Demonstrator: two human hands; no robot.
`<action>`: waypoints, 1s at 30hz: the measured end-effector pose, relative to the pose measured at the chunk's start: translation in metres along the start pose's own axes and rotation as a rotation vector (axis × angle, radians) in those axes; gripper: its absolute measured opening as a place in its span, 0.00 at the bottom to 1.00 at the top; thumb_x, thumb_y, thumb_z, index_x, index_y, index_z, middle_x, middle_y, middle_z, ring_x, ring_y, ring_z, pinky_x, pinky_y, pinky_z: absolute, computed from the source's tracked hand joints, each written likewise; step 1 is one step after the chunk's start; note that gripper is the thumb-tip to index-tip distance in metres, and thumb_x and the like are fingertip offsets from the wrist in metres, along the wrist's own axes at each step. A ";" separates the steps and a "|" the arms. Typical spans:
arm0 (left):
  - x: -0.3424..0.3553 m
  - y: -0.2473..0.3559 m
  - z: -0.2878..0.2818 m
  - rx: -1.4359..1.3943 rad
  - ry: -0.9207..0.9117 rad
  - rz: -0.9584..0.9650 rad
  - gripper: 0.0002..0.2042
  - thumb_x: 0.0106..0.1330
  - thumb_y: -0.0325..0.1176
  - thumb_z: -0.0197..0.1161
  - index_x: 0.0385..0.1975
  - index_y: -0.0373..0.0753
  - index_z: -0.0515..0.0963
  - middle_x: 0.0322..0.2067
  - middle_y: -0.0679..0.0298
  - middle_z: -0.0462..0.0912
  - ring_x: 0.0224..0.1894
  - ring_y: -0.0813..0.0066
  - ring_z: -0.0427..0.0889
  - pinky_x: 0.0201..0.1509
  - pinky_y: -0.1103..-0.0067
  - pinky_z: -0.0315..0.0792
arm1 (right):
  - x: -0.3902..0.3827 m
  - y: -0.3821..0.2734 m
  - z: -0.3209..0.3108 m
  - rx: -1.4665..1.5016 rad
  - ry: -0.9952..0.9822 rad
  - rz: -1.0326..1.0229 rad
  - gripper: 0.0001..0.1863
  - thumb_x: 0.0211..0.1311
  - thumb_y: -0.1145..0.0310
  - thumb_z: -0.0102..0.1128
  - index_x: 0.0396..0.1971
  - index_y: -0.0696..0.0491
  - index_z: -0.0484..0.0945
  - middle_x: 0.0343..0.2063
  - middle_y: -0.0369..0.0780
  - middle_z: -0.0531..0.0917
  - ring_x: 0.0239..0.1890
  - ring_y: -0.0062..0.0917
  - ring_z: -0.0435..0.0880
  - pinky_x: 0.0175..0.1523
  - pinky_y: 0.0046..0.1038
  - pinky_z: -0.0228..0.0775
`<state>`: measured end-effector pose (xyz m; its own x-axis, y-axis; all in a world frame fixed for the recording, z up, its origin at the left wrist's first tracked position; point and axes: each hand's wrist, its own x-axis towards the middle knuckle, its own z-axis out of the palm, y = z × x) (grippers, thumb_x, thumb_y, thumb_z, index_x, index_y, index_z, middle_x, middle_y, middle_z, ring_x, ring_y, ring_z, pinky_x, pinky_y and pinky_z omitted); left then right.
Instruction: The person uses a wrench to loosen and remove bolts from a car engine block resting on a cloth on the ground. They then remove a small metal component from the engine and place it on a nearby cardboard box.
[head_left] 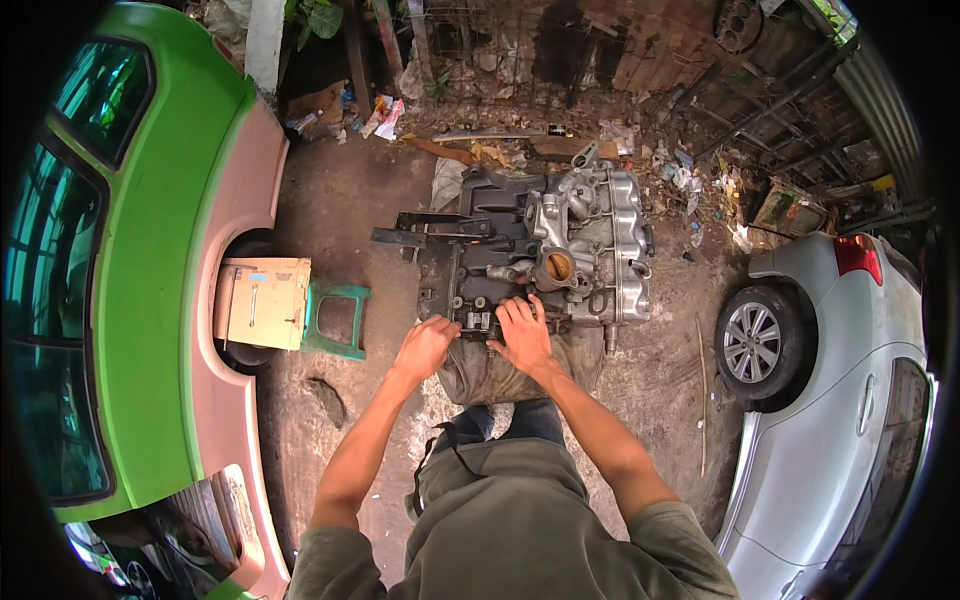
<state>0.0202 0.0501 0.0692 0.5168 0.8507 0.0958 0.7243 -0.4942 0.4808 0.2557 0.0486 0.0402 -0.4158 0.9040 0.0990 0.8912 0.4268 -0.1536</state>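
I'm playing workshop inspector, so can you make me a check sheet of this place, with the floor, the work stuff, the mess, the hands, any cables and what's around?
Surface: bare, stained ground; a crumpled dark cloth shows at the engine's near edge.
Job's things: a big engine with dark and silvery metal parts.
Clutter: litter along the far side; a cardboard box beside a green stool.
Hands: left hand and right hand both at the engine's near edge; exact grip unclear.
Cables: nothing seen.
Surroundings: green vehicle on the left, silver car on the right.
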 end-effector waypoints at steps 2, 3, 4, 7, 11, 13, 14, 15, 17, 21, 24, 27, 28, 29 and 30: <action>0.010 0.002 -0.007 0.055 -0.051 0.036 0.13 0.57 0.21 0.60 0.42 0.32 0.81 0.36 0.56 0.83 0.45 0.55 0.81 0.46 0.63 0.78 | 0.001 0.000 0.000 -0.015 -0.011 0.002 0.37 0.48 0.48 0.75 0.54 0.52 0.71 0.55 0.38 0.73 0.64 0.31 0.67 0.75 0.45 0.44; 0.013 0.003 -0.009 0.081 -0.080 0.049 0.14 0.56 0.21 0.60 0.43 0.33 0.81 0.36 0.56 0.83 0.46 0.56 0.81 0.46 0.64 0.78 | 0.002 0.000 0.001 -0.018 -0.014 0.006 0.37 0.48 0.48 0.75 0.54 0.52 0.71 0.55 0.37 0.73 0.64 0.31 0.67 0.75 0.45 0.44; 0.016 0.005 -0.012 0.098 -0.102 0.063 0.15 0.55 0.22 0.60 0.43 0.33 0.81 0.37 0.57 0.83 0.46 0.57 0.81 0.46 0.64 0.78 | 0.002 0.000 0.001 -0.019 -0.022 0.010 0.37 0.48 0.48 0.75 0.54 0.52 0.71 0.55 0.37 0.73 0.64 0.31 0.67 0.75 0.45 0.44; 0.021 0.010 -0.017 0.228 -0.166 0.118 0.14 0.55 0.23 0.59 0.43 0.34 0.81 0.38 0.58 0.83 0.47 0.59 0.82 0.47 0.66 0.79 | 0.002 0.000 0.002 -0.031 -0.033 0.017 0.38 0.48 0.47 0.74 0.55 0.53 0.71 0.55 0.37 0.73 0.64 0.31 0.66 0.76 0.44 0.43; 0.024 0.018 -0.022 0.312 -0.281 0.172 0.12 0.56 0.25 0.59 0.41 0.35 0.80 0.40 0.58 0.84 0.48 0.60 0.83 0.47 0.67 0.80 | 0.002 -0.001 0.002 -0.025 -0.040 0.020 0.38 0.50 0.47 0.73 0.56 0.53 0.70 0.56 0.38 0.72 0.65 0.31 0.66 0.76 0.44 0.42; 0.025 0.022 -0.023 0.330 -0.301 0.202 0.11 0.57 0.25 0.59 0.40 0.35 0.80 0.40 0.57 0.85 0.47 0.60 0.84 0.46 0.68 0.80 | 0.002 0.000 0.001 -0.018 -0.092 0.034 0.37 0.54 0.48 0.70 0.58 0.53 0.69 0.59 0.39 0.71 0.67 0.31 0.65 0.77 0.44 0.41; 0.026 0.024 -0.023 0.345 -0.327 0.217 0.10 0.57 0.26 0.59 0.39 0.35 0.80 0.39 0.57 0.85 0.47 0.60 0.84 0.45 0.68 0.80 | 0.002 0.000 0.001 -0.025 -0.093 0.033 0.37 0.54 0.47 0.70 0.58 0.53 0.70 0.58 0.38 0.72 0.66 0.31 0.65 0.77 0.44 0.41; 0.026 0.026 -0.022 0.355 -0.340 0.234 0.10 0.57 0.26 0.60 0.38 0.34 0.80 0.38 0.56 0.85 0.46 0.60 0.84 0.45 0.68 0.80 | 0.002 0.000 0.001 -0.028 -0.085 0.030 0.37 0.54 0.47 0.70 0.58 0.53 0.70 0.58 0.38 0.72 0.66 0.31 0.65 0.76 0.44 0.41; 0.029 0.031 -0.021 0.377 -0.359 0.271 0.09 0.56 0.26 0.60 0.37 0.34 0.80 0.37 0.56 0.85 0.45 0.60 0.85 0.44 0.68 0.80 | 0.003 0.000 0.001 -0.035 -0.074 0.024 0.37 0.53 0.47 0.70 0.57 0.53 0.70 0.58 0.38 0.72 0.66 0.31 0.65 0.76 0.44 0.41; 0.035 0.034 -0.020 0.419 -0.403 0.311 0.08 0.56 0.26 0.60 0.35 0.34 0.80 0.34 0.57 0.86 0.44 0.59 0.86 0.43 0.68 0.80 | 0.003 -0.001 0.001 -0.034 -0.061 0.022 0.37 0.53 0.47 0.70 0.57 0.53 0.70 0.57 0.38 0.72 0.66 0.31 0.65 0.76 0.44 0.42; 0.037 0.025 -0.021 0.435 -0.464 0.258 0.08 0.57 0.26 0.60 0.35 0.35 0.80 0.33 0.58 0.86 0.43 0.59 0.86 0.42 0.69 0.80 | 0.002 -0.001 0.000 -0.016 -0.051 0.023 0.37 0.53 0.47 0.71 0.57 0.53 0.70 0.57 0.38 0.72 0.65 0.31 0.65 0.76 0.44 0.42; 0.026 0.000 -0.021 0.426 -0.453 0.219 0.08 0.61 0.29 0.59 0.37 0.35 0.80 0.33 0.56 0.86 0.39 0.58 0.87 0.38 0.67 0.80 | 0.003 -0.001 -0.001 -0.001 -0.052 0.024 0.37 0.52 0.48 0.71 0.57 0.53 0.70 0.57 0.38 0.72 0.65 0.31 0.66 0.76 0.44 0.42; 0.020 -0.007 -0.017 0.409 -0.426 0.203 0.08 0.62 0.30 0.59 0.38 0.35 0.80 0.33 0.56 0.86 0.37 0.57 0.87 0.37 0.66 0.80 | 0.003 -0.001 -0.001 0.001 -0.054 0.024 0.37 0.52 0.48 0.71 0.57 0.53 0.70 0.57 0.38 0.72 0.65 0.31 0.66 0.76 0.44 0.42; 0.014 -0.014 -0.011 0.394 -0.406 0.178 0.09 0.63 0.31 0.59 0.38 0.35 0.80 0.33 0.55 0.86 0.36 0.56 0.87 0.36 0.65 0.80 | 0.003 -0.001 -0.002 0.003 -0.056 0.026 0.37 0.52 0.48 0.71 0.57 0.53 0.70 0.57 0.38 0.72 0.65 0.31 0.66 0.76 0.44 0.42; 0.007 -0.019 -0.003 0.340 -0.330 0.141 0.09 0.65 0.32 0.59 0.38 0.35 0.80 0.33 0.55 0.86 0.35 0.55 0.87 0.35 0.64 0.80 | 0.003 -0.002 -0.002 0.006 -0.058 0.028 0.37 0.52 0.48 0.71 0.57 0.53 0.70 0.57 0.38 0.72 0.65 0.31 0.66 0.76 0.44 0.42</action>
<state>0.0083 0.0659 0.0629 0.6978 0.6963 -0.1680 0.7162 -0.6777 0.1665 0.2532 0.0507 0.0425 -0.4008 0.9154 0.0372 0.9016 0.4013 -0.1613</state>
